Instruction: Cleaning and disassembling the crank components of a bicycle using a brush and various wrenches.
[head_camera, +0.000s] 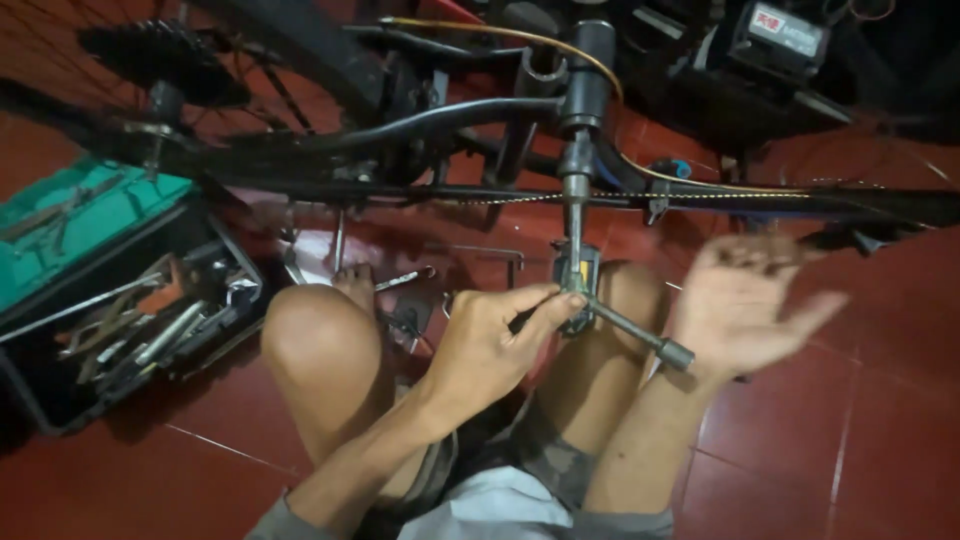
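Open toolbox (60, 300) full of wrenches; left hand (490, 345) pinches Y-wrench (600, 310); right hand (745, 300) open, empty.

Socket wrench (600, 300): bare grey metal, dull sheen. Bicycle frame (450, 115): black painted metal, glossy. Chain (600, 197): metal, faintly shiny. Toolbox (90, 290): black and teal plastic, matt; metal tools inside. Floor (850, 450): red tile, smooth, glossy.

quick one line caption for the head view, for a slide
Left hand grips a Y-shaped socket wrench on an upturned bicycle's crank; right hand open beside it.
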